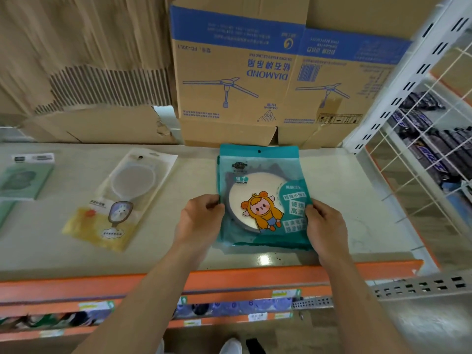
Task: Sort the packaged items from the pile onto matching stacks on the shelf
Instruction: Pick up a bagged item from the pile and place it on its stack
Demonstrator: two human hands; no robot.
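Shelf (344, 190) w/ orange front edge runs across mid frame. Behind, top center: DIAMOND fan carton (237, 80), printed upside down, just behind the teal pack's top edge. Wire rack (419, 149) at right. Center-left: clear hand-mirror pack (120, 198), tilted. Far left: green pack (25, 180). Teal mirror pack (263, 198) lies flat at center on more teal packs, long axis up-down in frame, hang hole toward carton. Left hand (201, 215) grips its left edge, right hand (324, 223) its right edge.
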